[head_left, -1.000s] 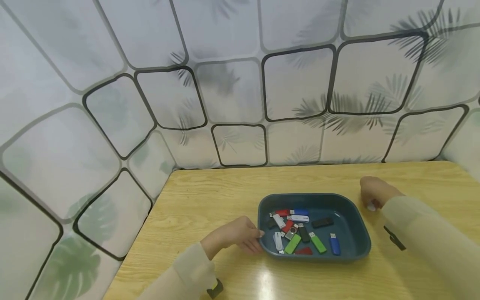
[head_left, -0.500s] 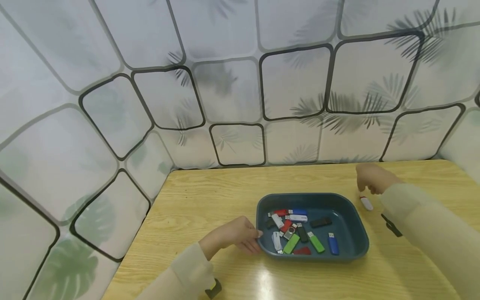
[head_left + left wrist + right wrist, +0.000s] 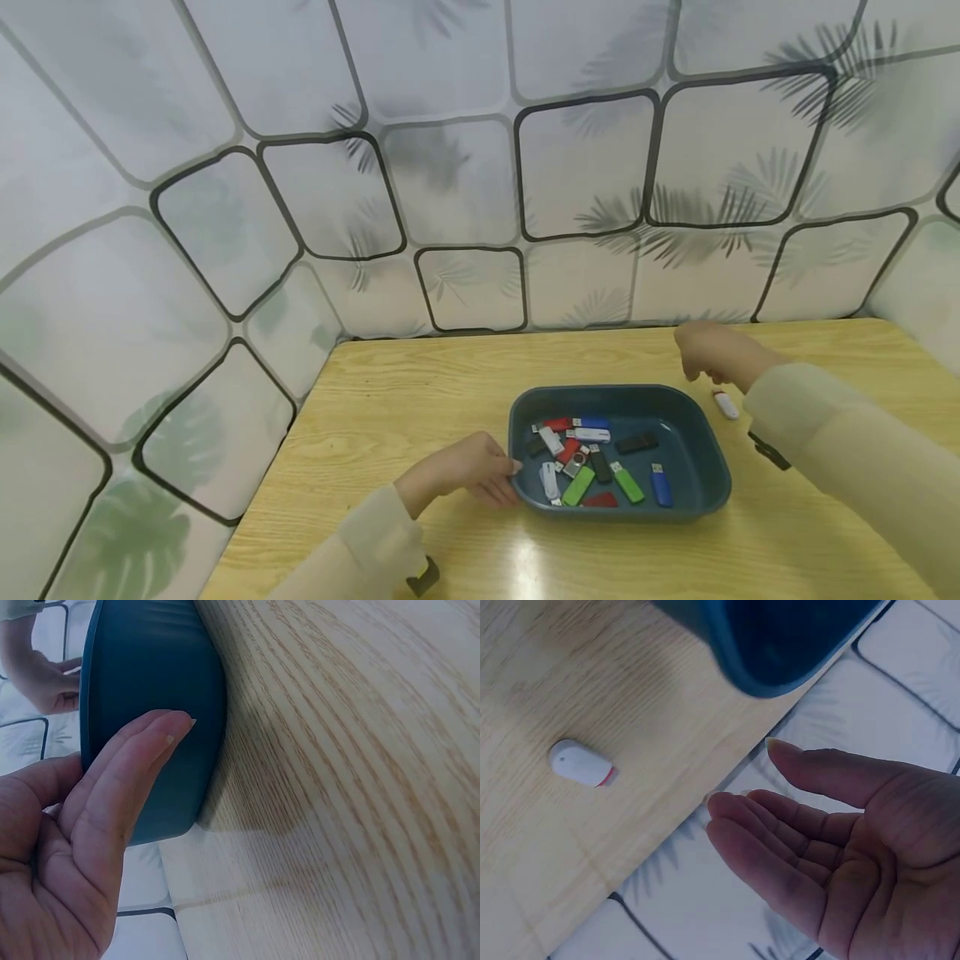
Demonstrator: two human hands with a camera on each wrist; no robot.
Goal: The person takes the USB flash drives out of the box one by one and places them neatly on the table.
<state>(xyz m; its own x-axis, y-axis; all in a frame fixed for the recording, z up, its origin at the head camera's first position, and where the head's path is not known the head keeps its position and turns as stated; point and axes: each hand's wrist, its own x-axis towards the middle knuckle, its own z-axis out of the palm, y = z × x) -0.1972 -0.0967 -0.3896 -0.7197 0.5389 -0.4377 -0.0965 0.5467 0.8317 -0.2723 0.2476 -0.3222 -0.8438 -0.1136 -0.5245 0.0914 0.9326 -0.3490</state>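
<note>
Tray [image 3: 693, 462] (USB sticks [image 3: 600, 465] inside) stands gripped by the left hand [image 3: 467, 468].

A wooden table [image 3: 405, 375] bears a blue tray [image 3: 688, 467] and white USB stick [image 3: 726, 405].

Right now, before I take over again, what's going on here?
A person's left hand holds the left end of a dark teal bin, thumb over the rim and fingers against the outside wall. Various USB flash drives lie loose inside. The right hand holds nothing and hovers near the bin's far right corner. One white flash drive with a red band lies on the wooden table, right of the bin.
</note>
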